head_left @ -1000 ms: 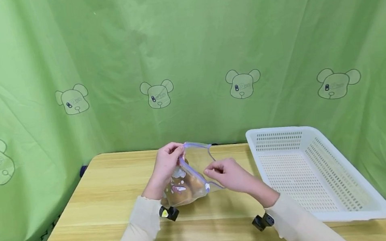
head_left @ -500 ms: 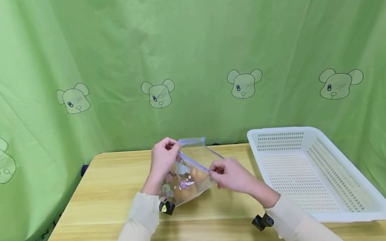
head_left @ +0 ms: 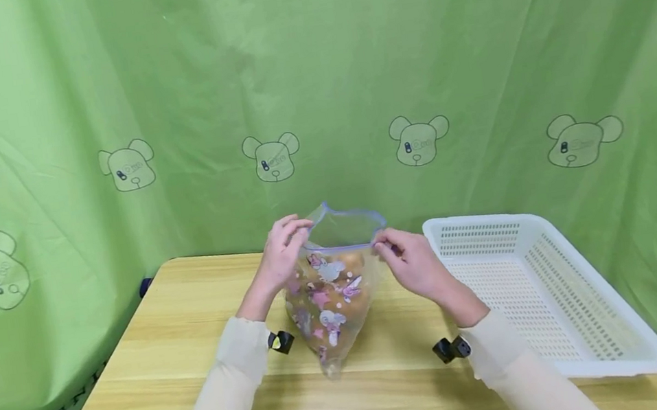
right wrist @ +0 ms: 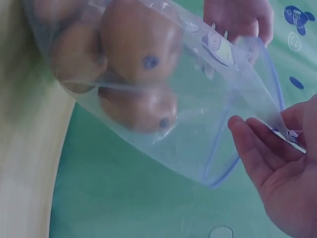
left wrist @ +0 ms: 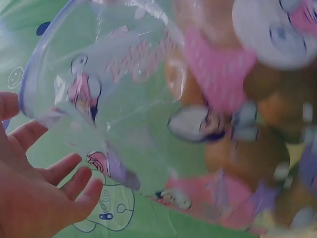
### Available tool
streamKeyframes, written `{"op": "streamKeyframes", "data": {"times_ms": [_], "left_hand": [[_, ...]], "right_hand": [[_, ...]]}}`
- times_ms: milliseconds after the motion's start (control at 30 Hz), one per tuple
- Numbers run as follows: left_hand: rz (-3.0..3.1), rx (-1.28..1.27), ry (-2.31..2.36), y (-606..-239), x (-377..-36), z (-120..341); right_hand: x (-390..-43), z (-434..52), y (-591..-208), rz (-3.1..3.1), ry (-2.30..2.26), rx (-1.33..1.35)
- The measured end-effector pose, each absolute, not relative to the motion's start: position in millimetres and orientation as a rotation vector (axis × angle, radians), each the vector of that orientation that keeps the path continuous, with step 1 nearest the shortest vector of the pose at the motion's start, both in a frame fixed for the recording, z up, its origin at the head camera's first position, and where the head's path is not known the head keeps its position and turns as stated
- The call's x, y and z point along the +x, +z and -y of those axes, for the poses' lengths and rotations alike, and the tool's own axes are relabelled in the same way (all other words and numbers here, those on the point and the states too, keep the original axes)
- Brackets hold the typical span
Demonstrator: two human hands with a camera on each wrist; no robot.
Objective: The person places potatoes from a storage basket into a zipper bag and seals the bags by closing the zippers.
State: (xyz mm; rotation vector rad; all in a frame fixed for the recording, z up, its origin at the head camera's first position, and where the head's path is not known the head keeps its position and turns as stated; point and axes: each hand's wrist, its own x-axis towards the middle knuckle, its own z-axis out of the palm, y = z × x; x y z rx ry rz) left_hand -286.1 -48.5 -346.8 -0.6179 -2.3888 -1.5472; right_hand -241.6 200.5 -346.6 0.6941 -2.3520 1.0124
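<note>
Bag-opening step, I'd say: left hand [head_left: 282, 256] and right hand [head_left: 414, 264] pinch the zip bag [head_left: 333, 287] rim, mouth spread, brown rolls [right wrist: 133, 54] inside. Next calls for holding it open steadily.

bag [head_left: 331, 295]: clear, blue rim, pink cartoon print | basket [head_left: 599, 363]: white | backdrop [head_left: 469, 41]: green, bears

Light wooden table [head_left: 159, 386], white perforated plastic basket [head_left: 577, 338] on its right side
</note>
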Motion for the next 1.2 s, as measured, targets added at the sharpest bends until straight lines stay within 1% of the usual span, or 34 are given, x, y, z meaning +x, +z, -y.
{"op": "streamKeyframes", "data": {"times_ms": [133, 333, 567, 667, 800, 900, 1200], "left_hand": [[2.334, -0.621, -1.543, -343, -291, 52], [2.257, -0.540, -1.778, -344, -305, 55], [2.232, -0.458, -2.008, -346, -318, 52], [2.216, -0.395, -2.129, -346, -318, 52], [2.163, -0.336, -2.221, -353, -317, 53], [2.112, -0.330, -2.238, -359, -316, 54], [1.963, -0.369, -2.294, -367, -307, 56]], "right_hand": [[-247, -209, -341, 2.318, 1.015, 0.672], [-255, -222, -339, 2.253, 1.087, 0.695], [-257, -232, -340, 2.179, 1.431, 0.725], [-252, -231, -334, 2.156, 1.552, 0.699], [-257, -236, -339, 2.118, 1.668, 0.642], [-265, -240, -348, 2.060, 1.741, 0.633], [-270, -245, -354, 1.952, 1.843, 0.603]]}}
